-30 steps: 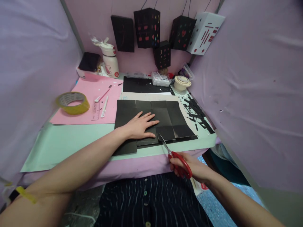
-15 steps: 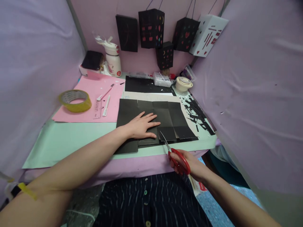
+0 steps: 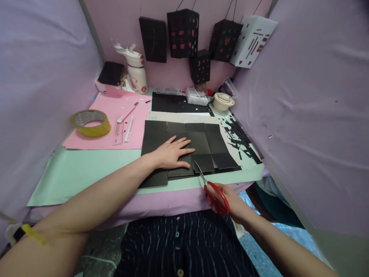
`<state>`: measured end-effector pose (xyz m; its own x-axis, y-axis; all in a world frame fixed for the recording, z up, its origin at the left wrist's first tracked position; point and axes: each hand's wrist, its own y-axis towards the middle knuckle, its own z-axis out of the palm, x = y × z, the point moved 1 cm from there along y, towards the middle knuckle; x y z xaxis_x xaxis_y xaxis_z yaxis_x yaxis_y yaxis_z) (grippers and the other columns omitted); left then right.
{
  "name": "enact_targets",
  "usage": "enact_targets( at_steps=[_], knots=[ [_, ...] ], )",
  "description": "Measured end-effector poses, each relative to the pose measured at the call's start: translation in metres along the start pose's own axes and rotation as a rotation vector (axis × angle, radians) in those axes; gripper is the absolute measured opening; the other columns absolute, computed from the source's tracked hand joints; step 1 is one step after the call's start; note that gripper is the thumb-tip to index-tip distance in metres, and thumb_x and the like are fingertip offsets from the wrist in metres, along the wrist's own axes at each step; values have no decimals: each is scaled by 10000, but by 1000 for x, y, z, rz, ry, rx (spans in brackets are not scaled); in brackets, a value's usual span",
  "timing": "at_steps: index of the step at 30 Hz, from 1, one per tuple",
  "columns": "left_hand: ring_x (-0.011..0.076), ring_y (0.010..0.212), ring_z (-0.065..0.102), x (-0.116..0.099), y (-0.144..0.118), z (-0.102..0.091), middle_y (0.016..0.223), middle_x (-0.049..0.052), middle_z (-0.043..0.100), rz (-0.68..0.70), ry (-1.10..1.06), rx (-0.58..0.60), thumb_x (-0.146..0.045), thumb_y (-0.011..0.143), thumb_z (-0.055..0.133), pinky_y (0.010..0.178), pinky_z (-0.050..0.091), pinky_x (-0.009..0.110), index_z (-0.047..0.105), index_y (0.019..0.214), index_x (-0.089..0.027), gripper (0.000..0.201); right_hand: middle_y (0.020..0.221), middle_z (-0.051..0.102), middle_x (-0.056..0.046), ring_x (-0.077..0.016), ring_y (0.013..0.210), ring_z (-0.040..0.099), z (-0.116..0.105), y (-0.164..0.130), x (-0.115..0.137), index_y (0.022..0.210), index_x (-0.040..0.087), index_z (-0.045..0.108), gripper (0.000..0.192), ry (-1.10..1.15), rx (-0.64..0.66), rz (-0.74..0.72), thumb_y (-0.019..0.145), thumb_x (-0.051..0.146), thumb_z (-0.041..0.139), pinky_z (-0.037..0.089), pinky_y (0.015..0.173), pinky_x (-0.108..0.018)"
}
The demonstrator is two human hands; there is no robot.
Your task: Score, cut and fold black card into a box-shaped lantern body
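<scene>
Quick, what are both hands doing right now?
Left hand: open, flat on the black paper.
Right hand: closed on the red scissors, blades at the paper's near edge.

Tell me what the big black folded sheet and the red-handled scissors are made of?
The big black folded sheet looks like matte paper or thin card: it lies flat and shows sharp creases. The red-handled scissors seem to have glossy plastic loops and thin, shiny blades, probably metal.
</scene>
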<state>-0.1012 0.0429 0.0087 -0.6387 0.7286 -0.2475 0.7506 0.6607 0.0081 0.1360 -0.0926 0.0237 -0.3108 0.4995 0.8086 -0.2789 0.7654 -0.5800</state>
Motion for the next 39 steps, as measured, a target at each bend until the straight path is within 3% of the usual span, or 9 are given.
enact_targets(
  at_steps=[20, 39],
  knots=[
    [277, 1474, 147, -1, 0, -2, 1598, 70, 199, 3, 8, 8, -751, 861, 388, 1168, 38, 499, 348, 1476, -322, 752, 537, 478, 37, -77, 419, 408, 13, 1, -6, 663, 195, 460, 548, 19, -37, -41, 804, 721, 517, 297, 423, -221],
    [296, 1470, 159, -1, 0, -2, 1596, 73, 200, 9, 11, 0, -765, 846, 396, 1168, 60, 491, 346, 1480, -314, 780, 577, 522, 36, -85, 432, 438, 16, 9, -2, 781, 185, 520, 489, 196, 5, -32, 840, 670, 521, 314, 430, -215]
  ],
)
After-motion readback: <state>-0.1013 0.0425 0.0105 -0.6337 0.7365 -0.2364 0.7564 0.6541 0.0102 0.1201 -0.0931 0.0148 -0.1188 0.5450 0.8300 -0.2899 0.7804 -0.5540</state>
